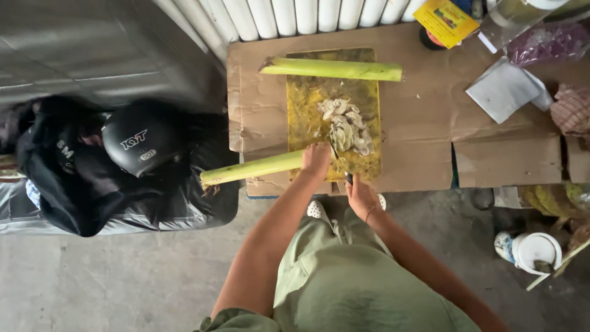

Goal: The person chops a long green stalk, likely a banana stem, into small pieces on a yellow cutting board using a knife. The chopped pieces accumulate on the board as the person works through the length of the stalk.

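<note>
At the near edge of the yellow cutting board (pixel 307 117), the left hand (pixel 316 161) presses palm-down, its grip clamped on a long green stalk (pixel 252 169). The right hand (pixel 361 195), arm bent, has its grip closed on a knife (pixel 342 166) angled toward the pile of slices (pixel 345 126).

**Grey concrete, cardboard-topped table**

A bare grey concrete floor (pixel 104 283) fills the lower view. Flattened cardboard (pixel 424 117) covers the table. White ribbed panels (pixel 289 15) stand behind it, beside a grey wall (pixel 74 49). A black helmet (pixel 140 144) rests on a dark seat at left. Soft daylight.
</note>
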